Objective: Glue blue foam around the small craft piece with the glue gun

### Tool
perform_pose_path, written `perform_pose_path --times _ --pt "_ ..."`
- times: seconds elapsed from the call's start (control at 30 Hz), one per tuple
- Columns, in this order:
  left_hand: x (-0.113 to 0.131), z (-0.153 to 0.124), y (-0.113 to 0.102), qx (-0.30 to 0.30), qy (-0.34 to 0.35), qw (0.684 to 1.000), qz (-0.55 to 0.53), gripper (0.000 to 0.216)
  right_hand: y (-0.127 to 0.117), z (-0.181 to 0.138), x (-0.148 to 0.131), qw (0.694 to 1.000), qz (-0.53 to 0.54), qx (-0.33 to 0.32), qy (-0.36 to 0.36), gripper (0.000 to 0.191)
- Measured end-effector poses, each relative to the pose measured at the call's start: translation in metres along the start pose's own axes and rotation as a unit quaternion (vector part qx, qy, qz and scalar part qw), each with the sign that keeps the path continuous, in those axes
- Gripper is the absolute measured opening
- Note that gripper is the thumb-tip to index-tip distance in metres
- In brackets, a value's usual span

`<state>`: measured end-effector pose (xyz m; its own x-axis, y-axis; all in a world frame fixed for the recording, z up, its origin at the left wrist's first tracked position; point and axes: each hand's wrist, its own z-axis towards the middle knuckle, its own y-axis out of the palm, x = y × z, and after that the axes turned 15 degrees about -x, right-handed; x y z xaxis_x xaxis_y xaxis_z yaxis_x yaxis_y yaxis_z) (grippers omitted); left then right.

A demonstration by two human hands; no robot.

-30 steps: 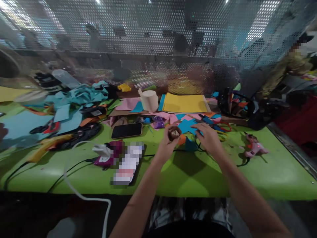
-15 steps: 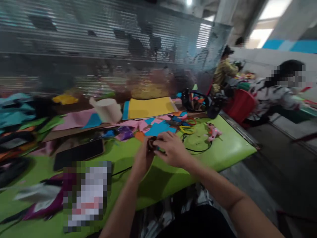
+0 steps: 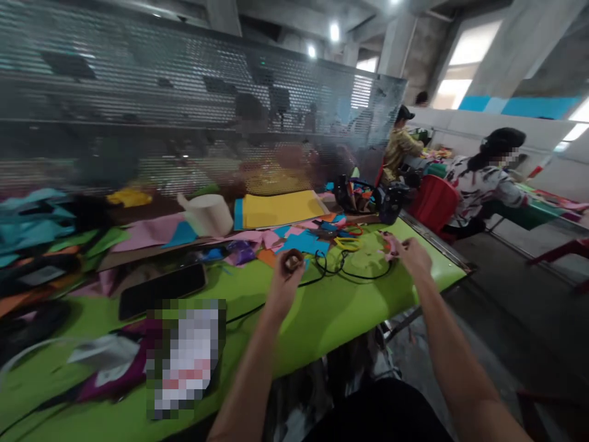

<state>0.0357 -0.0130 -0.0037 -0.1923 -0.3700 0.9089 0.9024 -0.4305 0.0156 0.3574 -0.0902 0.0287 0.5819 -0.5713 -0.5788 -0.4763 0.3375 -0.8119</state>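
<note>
My left hand (image 3: 286, 287) is closed around a small brown ring-shaped piece (image 3: 293, 261), its round opening facing up. Off to the right, my right hand (image 3: 415, 259) has its fingers on a small pink glue gun (image 3: 390, 247) lying near the table's right end. My fingers cover part of the gun, and the grip is small and slightly blurred. A black cord (image 3: 368, 279) curves over the green tabletop from the gun. Between my hands lie scissors with yellow handles (image 3: 347, 244) and blue cut sheets (image 3: 304, 240).
A black phone (image 3: 163, 288), a purple tool (image 3: 113, 374) and a blurred-out packet (image 3: 188, 356) lie at left. Behind them stand a cream roll (image 3: 209, 215) and yellow sheets (image 3: 280, 209). A mesh screen (image 3: 184, 123) backs the table. Two people sit beyond a red chair (image 3: 432, 205).
My right hand has left the small piece in my left hand and moved right to the glue gun. My left hand keeps the piece. The view has shifted slightly.
</note>
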Motion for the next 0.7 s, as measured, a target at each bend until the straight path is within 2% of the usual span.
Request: perform_pose_path --times 0.07,0.17,0.37,0.57,0.7 --pt "0.001 -0.001 0.002 -0.011 0.015 1.0 0.001 0.022 0.005 0.012 0.008 0.999 -0.013 0.007 0.053 0.057" --pt "0.002 -0.003 0.003 -0.021 0.012 1.0 -0.017 0.022 0.014 0.023 0.01 0.996 -0.021 0.015 0.084 0.063" --pt "0.005 -0.006 0.005 -0.04 -0.01 0.997 -0.059 0.024 0.012 0.028 0.022 0.993 0.025 0.054 0.102 0.049" --pt "0.013 -0.007 0.007 -0.048 -0.009 0.997 -0.061 0.024 0.015 0.021 0.038 0.982 0.146 0.112 0.034 0.047" --pt "0.016 -0.008 0.007 -0.066 -0.021 0.995 -0.067 0.026 0.025 0.018 0.026 0.957 0.27 0.087 -0.062 0.044"
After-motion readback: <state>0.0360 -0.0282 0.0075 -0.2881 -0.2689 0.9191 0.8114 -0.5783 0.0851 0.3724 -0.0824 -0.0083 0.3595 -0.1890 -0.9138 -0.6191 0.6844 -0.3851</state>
